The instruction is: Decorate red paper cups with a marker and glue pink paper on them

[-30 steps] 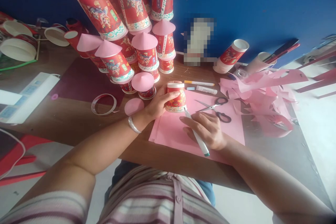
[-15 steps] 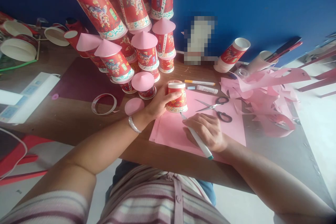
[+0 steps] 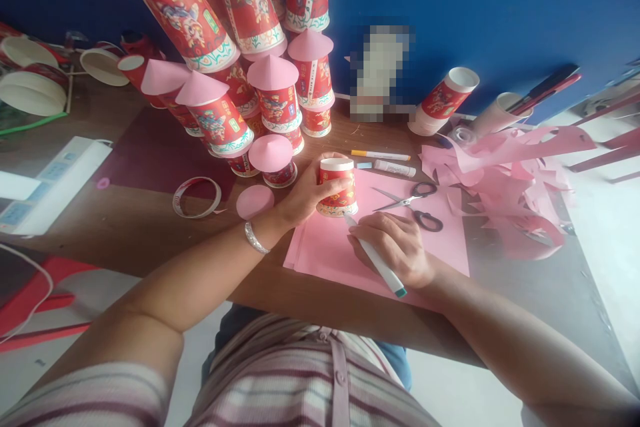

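A red paper cup with a white, patterned lower band sits over pink paper, wrapped by the fingers of my left hand. My right hand grips a white marker with a green end. Its tip touches or nearly touches the cup's lower band; I cannot tell which. Just right of the cup, scissors with black handles lie spread on the paper. Behind them are a yellow marker and an uncapped white marker beside a small light-blue piece.
Stacked red cups with pink paper cones tower at the back left. A paper ring and a pink cone lie left of my hand. Pink scraps heap at the right, near a standing red cup. A power strip is far left.
The view has shifted slightly. My left hand keeps hold of the cup, and the marker in my right hand has moved a little, its back end slightly higher.
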`<state>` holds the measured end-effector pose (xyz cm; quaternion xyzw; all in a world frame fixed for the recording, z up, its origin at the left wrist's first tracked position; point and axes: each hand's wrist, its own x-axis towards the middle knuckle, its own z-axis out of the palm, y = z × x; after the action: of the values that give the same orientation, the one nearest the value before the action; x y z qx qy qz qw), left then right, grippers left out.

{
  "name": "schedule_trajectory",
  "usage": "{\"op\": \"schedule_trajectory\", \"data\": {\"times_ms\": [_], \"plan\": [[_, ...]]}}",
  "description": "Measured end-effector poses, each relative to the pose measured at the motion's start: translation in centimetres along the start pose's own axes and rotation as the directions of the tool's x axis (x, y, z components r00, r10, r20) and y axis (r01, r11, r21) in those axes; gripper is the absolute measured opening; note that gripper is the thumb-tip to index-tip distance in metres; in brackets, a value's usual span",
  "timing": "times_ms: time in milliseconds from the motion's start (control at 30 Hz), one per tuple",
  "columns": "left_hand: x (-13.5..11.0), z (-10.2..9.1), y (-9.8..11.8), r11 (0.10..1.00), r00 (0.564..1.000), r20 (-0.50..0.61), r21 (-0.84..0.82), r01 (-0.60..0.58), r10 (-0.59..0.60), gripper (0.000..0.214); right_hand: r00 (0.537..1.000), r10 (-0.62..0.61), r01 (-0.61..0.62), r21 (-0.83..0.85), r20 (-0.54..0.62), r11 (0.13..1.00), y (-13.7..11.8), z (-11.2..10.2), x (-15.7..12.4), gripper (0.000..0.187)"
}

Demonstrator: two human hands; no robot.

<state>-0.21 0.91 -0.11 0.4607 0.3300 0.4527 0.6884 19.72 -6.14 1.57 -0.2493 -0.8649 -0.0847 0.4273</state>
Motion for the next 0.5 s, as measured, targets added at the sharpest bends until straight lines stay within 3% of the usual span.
{"op": "schedule_trajectory", "data": {"times_ms": [500], "plan": [[-0.21,0.1,0.31,0.999,1.0,-0.011,0.049,0.002,-0.001,0.055,1.0,0.002,-0.003,0.007,0.019,1.0,0.12,0.02,0.03,0.018]]}}
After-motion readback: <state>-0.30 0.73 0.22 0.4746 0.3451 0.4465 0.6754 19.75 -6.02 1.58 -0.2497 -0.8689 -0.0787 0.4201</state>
